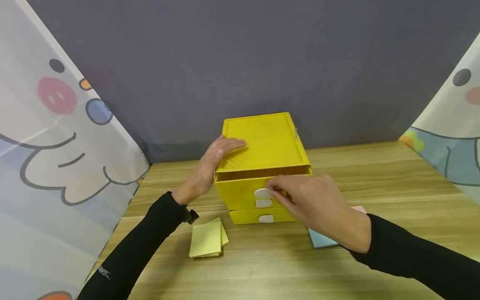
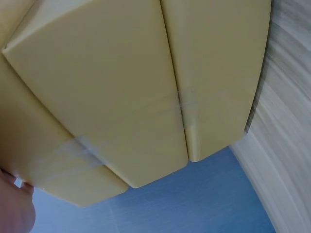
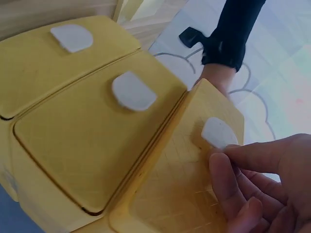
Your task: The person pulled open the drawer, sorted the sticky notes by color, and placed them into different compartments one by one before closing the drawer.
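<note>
Wooden table (image 1: 262, 266), backed by a grey cloth wall, with cartoon-print curtains to left and right. Yellow drawer box (image 1: 262, 166) stands at table centre, near the back edge; three drawers, each with a white tab handle.

Top drawer (image 1: 243, 192) is slid out a little: a dark gap shows under the lid. Left hand (image 1: 215, 160) lies flat on the lid's left edge, fingers straight, pressing down, gripping nothing. Right hand (image 1: 311, 204) pinches the top drawer's white tab (image 1: 262, 193) between thumb and fingertips; the right wrist view confirms fingertips (image 3: 228, 170) at the tab.

Smaller items: stack of yellow sticky notes (image 1: 208, 239) in front of the box to the left; blue notes (image 1: 318, 241) under the right forearm, with something pink behind them, probably another pad, mostly hidden.

Risks, as judged: the tab is small and smooth, so the pinch could slip off it. If the left hand's pressure eases, the whole box may slide forward rather than the drawer. An off-axis pull could jam the drawer.

Room: bare table in front of the drawers gives travel space; the yellow notes lie off to the left of that path, the blue ones close to the right wrist.
</note>
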The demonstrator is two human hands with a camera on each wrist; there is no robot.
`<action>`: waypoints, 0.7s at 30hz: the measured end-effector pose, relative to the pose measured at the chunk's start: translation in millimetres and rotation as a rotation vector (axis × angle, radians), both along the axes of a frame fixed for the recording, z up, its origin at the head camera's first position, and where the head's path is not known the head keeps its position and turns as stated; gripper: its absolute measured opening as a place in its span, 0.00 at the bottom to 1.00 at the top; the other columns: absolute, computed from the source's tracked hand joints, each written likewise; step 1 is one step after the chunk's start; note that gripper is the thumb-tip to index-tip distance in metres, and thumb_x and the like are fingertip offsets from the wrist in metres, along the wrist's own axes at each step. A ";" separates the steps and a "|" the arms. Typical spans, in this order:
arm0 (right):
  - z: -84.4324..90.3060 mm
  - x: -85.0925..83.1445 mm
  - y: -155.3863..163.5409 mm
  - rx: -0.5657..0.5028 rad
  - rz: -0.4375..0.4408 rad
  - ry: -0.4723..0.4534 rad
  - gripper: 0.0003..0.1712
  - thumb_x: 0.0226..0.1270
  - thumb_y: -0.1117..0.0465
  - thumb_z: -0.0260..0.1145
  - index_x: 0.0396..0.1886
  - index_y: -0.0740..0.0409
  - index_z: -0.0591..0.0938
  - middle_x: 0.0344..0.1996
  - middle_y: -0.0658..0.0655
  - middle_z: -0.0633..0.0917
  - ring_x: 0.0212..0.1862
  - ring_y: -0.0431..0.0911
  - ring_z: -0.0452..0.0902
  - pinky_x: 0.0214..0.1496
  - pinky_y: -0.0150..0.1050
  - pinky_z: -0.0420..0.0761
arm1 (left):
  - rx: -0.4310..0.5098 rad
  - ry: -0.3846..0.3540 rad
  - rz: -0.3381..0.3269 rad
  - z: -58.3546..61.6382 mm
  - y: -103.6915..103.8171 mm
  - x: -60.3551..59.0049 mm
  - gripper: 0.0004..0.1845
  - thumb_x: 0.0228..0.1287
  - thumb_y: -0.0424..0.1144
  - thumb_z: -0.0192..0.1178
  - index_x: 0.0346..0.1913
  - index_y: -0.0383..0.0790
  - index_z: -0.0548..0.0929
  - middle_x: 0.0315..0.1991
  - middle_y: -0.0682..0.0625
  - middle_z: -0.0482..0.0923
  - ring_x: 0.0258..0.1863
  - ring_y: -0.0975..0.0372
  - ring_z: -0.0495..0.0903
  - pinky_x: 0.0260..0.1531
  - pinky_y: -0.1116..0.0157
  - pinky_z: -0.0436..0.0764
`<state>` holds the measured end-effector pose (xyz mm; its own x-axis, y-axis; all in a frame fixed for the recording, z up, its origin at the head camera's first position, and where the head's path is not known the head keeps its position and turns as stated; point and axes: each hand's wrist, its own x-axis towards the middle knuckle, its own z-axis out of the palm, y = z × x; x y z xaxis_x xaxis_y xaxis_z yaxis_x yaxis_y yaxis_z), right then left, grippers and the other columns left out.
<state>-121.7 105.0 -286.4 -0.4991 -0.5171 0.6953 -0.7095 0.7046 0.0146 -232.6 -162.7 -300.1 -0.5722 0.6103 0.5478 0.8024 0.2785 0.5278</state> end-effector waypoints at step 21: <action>-6.3 61.0 -7.2 -0.063 0.158 0.165 0.22 0.84 0.52 0.48 0.37 0.51 0.87 0.27 0.40 0.88 0.27 0.31 0.83 0.26 0.28 0.84 | 0.104 0.133 0.046 -14.6 1.1 -6.7 0.38 0.82 0.56 0.25 0.64 0.35 0.80 0.65 0.39 0.79 0.71 0.49 0.71 0.85 0.52 0.47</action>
<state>-60.8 97.8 -292.7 -0.2923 -0.5324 0.7944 -0.8025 0.5884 0.0990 -239.3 -161.7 -314.7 -0.5167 0.5214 0.6791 0.8546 0.2660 0.4460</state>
